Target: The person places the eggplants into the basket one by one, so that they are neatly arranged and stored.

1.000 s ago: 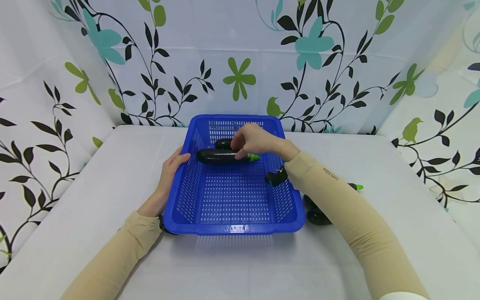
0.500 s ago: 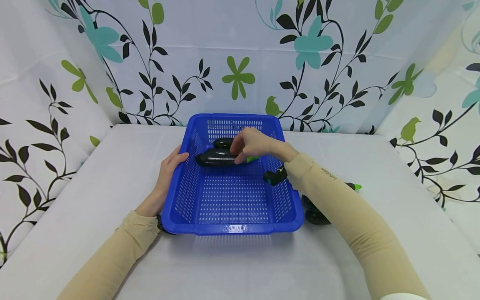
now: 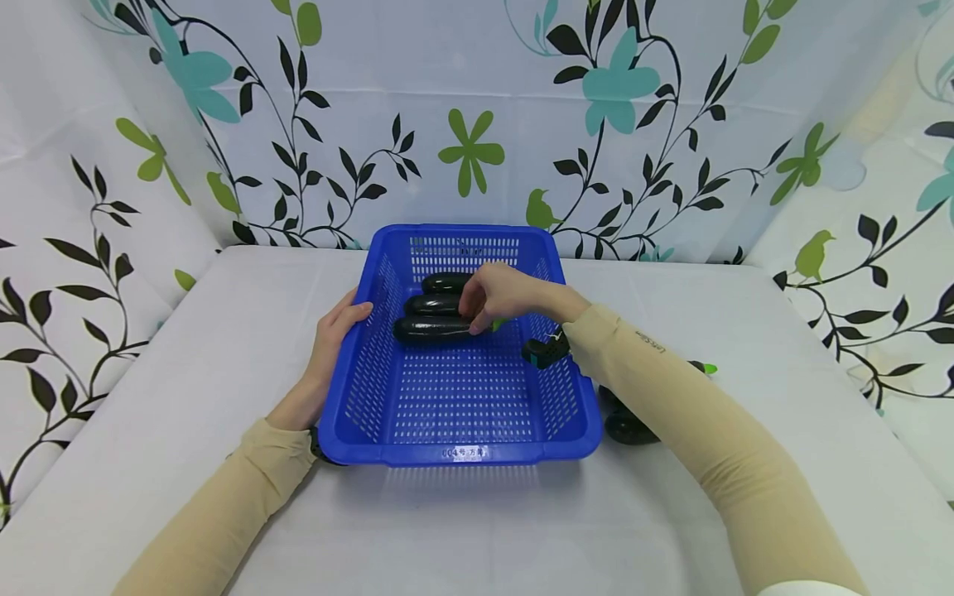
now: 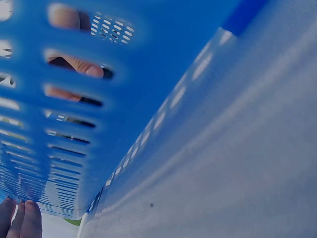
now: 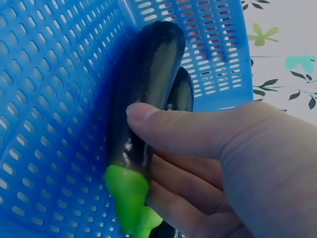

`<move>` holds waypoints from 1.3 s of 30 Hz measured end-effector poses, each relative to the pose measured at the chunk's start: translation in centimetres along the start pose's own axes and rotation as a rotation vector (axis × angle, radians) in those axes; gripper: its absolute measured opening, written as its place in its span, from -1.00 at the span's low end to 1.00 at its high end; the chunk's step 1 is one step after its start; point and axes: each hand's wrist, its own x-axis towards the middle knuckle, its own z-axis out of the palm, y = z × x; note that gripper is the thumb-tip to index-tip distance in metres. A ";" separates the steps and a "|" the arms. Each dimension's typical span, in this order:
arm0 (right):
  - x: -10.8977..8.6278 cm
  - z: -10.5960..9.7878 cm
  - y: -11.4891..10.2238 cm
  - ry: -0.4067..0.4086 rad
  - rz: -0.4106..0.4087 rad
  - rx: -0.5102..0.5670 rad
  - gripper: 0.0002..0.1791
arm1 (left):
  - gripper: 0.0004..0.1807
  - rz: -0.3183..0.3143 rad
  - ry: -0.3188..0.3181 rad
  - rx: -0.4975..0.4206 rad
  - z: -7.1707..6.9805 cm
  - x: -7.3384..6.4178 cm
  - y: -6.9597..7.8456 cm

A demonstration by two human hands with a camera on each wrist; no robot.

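Note:
My right hand [image 3: 499, 294] is inside the blue plastic basket [image 3: 465, 454] and grips a glossy dark eggplant [image 3: 432, 329] with a green stem end. In the right wrist view, the thumb lies across that eggplant [image 5: 148, 74] and the fingers are on its other side. Just behind it lies a middle eggplant [image 3: 432, 305], and a third eggplant [image 3: 445, 282] is farthest back; the hand hides their right ends. My left hand [image 3: 328, 352] holds the basket's left side, thumb over the rim and fingers along the outer wall. Its fingertips [image 4: 30, 218] show low in the left wrist view.
Right of the basket, more eggplants [image 3: 629, 429] lie on the white tabletop [image 3: 477, 530], partly covered by the right forearm. A patterned curtain [image 3: 469, 66] stands behind the table and along both sides.
My right hand has shifted slightly toward me with the front eggplant. The middle eggplant now shows separately between the front and back ones. My left hand stays at the basket's side.

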 end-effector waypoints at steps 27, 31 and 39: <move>0.0 0.1 0.6 0.049 -0.018 -0.051 -0.71 | -0.39 -0.017 0.027 0.021 0.0 0.2 -0.1; 0.0 0.0 0.6 0.053 -0.033 -0.023 -0.70 | -0.38 -0.019 0.027 0.027 0.1 0.2 0.0; 0.0 0.0 0.4 0.054 -0.048 -0.004 -0.69 | -0.39 -0.011 0.027 0.011 0.0 0.2 0.0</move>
